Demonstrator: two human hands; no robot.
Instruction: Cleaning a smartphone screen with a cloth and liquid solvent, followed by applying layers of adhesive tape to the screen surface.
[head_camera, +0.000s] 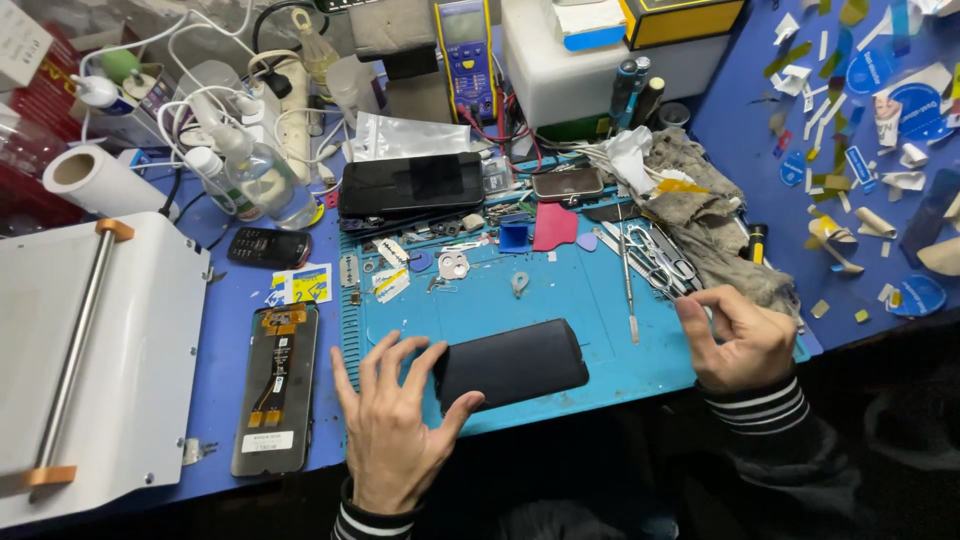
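The left hand (395, 425) lies spread, fingers and thumb touching the near-left end of a black phone (513, 362) flat on the blue mat (600, 300) at the bench's front edge. The right hand (735, 335), loosely curled, holds nothing visible beside the grey rag (705, 225); tweezers (628, 280) and scissors (655, 255) lie between, with a loose screen panel (277, 385) left.

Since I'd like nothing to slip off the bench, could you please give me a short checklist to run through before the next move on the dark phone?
1. Left hand steadies the dark phone: ok, fingers rest on its left end.
2. Phone fully on the blue mat: ok, though close to the near edge.
3. Right hand free: cannot tell, its fingers are curled at the mat's right edge.
4. Metal pry tool within reach: ok, lies on the mat between the hands.
5. Spare screen panel clear of the hands: ok, lies left of the mat.
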